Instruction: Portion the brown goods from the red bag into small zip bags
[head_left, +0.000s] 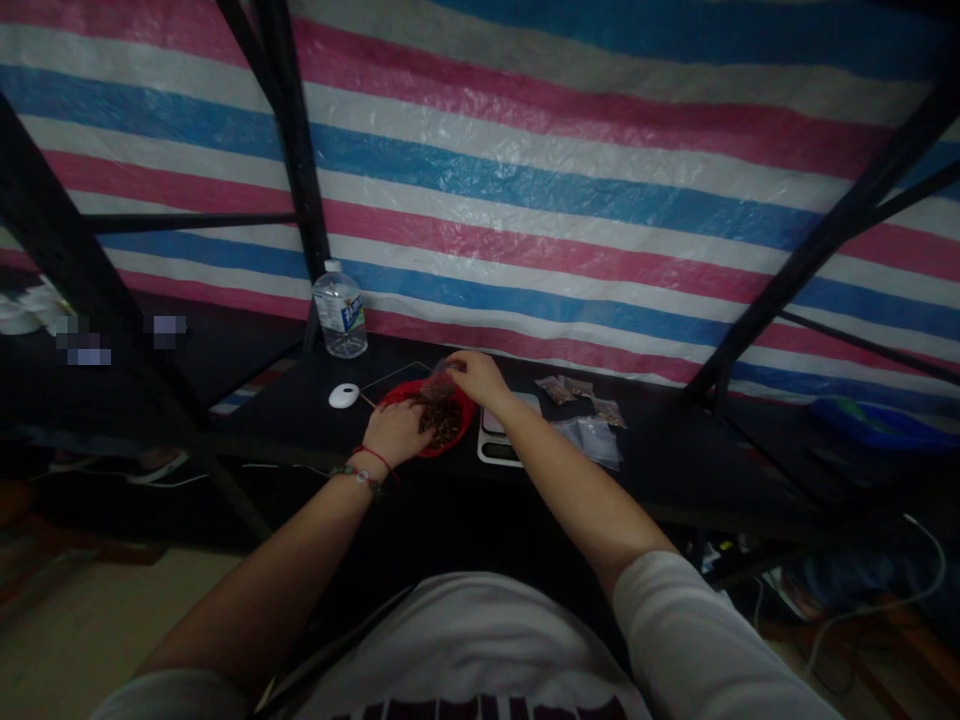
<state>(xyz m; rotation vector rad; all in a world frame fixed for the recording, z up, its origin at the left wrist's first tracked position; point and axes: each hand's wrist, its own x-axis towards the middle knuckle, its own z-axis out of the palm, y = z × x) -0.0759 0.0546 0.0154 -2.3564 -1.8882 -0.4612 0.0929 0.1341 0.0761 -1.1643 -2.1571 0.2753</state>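
Note:
A red bowl (466,418) on the black table holds small brown pieces (448,422). My left hand (395,428) reaches over the bowl's left side, its fingertips at the brown pieces; what it grips, if anything, is hidden. Above the bowl's back edge, my right hand (477,378) is closed on a small clear bag (437,382) that has some brown pieces in it. Just right of the bowl, partly under my right forearm, is a white scale (499,452). Several filled small bags (556,390) and a stack of flat clear bags (598,440) lie right of the scale.
A clear plastic bottle (341,312) stands at the back left, with a white computer mouse (344,396) in front of it. Black metal posts (295,150) rise at both sides before a striped plastic sheet (525,180). A blue item (877,425) lies far right.

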